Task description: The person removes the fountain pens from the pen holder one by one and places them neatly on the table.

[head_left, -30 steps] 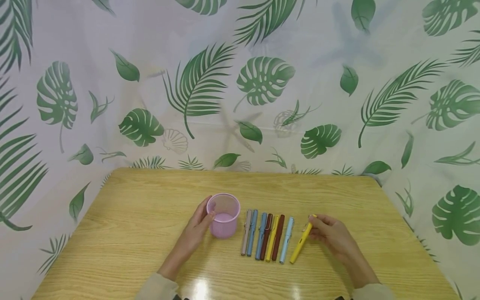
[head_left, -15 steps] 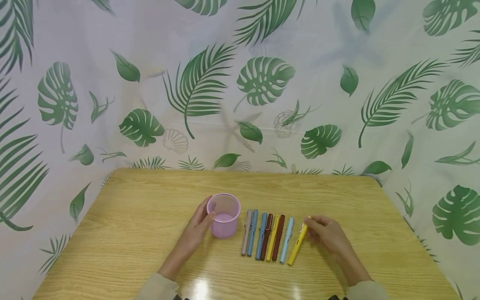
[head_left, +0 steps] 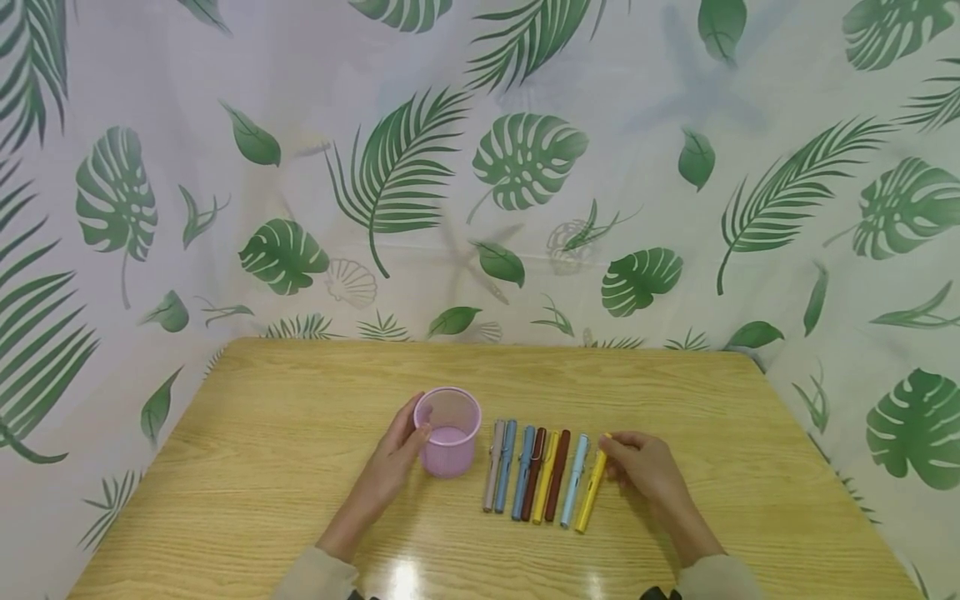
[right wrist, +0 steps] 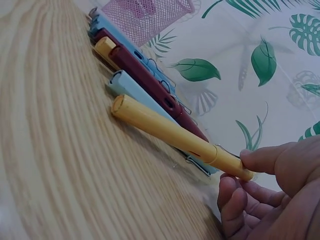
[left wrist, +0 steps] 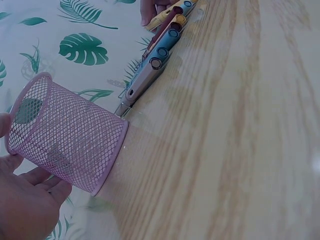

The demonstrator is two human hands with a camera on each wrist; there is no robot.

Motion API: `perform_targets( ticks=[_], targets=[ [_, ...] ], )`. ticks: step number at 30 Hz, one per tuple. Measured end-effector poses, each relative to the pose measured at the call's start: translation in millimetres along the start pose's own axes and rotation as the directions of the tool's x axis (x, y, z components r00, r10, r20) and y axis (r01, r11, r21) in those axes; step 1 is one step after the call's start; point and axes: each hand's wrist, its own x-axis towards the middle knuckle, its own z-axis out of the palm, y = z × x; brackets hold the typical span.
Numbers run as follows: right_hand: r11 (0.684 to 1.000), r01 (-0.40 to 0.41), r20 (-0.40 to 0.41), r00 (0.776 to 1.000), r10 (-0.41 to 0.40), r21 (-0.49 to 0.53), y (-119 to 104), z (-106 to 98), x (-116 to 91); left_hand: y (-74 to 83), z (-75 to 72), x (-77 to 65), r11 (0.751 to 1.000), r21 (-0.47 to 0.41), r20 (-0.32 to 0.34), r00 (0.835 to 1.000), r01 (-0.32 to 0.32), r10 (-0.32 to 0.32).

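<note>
My left hand [head_left: 390, 462] grips the left side of a pink mesh pen cup [head_left: 448, 457], thumb at the rim and fingers behind it. The cup stands upright on the table, with nothing inside. With thumb and fingers, my right hand [head_left: 651, 467] pinches the far end of a yellow pen [head_left: 592, 492], seen close in the right wrist view as a yellow barrel [right wrist: 170, 131] with a metal clip. Just left of it lies a light blue pen [head_left: 575, 482]. Further left, several pens lie side by side: dark red [head_left: 557, 477], another yellow one, blue, and a grey one [head_left: 493, 467] nearest the cup.
The light wooden table [head_left: 315, 400] reaches back to a white curtain [head_left: 525, 83] printed with green leaves. The row of pens sits between the cup and the right hand, near the middle of the table.
My right hand has moved left with the yellow pen, bringing it close beside the light blue pen and turning it more in line with the row. The left hand and cup have stayed put.
</note>
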Motion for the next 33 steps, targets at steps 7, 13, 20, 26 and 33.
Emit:
perform_targets(
  ticks=[7, 13, 20, 26, 33],
  targets=[
    [1.000, 0.006, -0.015, 1.000, -0.006, 0.002, 2, 5, 3, -0.5, 0.1, 0.0, 1.000, 0.007, -0.003, 1.000, 0.002, -0.002],
    [1.000, 0.016, -0.035, 0.999, -0.016, 0.001, 1, 10, 3, -0.8, 0.0, 0.2, 1.000, 0.008, -0.003, 1.000, 0.010, -0.010],
    [0.999, 0.034, -0.068, 0.997, -0.036, -0.036, 1, 15, 4, -0.1, -0.1, 0.3, 1.000, 0.011, -0.003, 1.000, 0.009, -0.009],
    [0.998, 0.029, -0.082, 0.996, -0.033, -0.053, 2, 16, 4, 1.5, 0.4, 0.4, 1.000, 0.003, 0.000, 1.000, 0.005, -0.005],
    [0.996, 0.047, -0.099, 0.994, -0.055, -0.079, 1, 16, 3, 1.3, 0.3, 0.6, 1.000, -0.015, 0.001, 1.000, -0.014, 0.014]
  ],
)
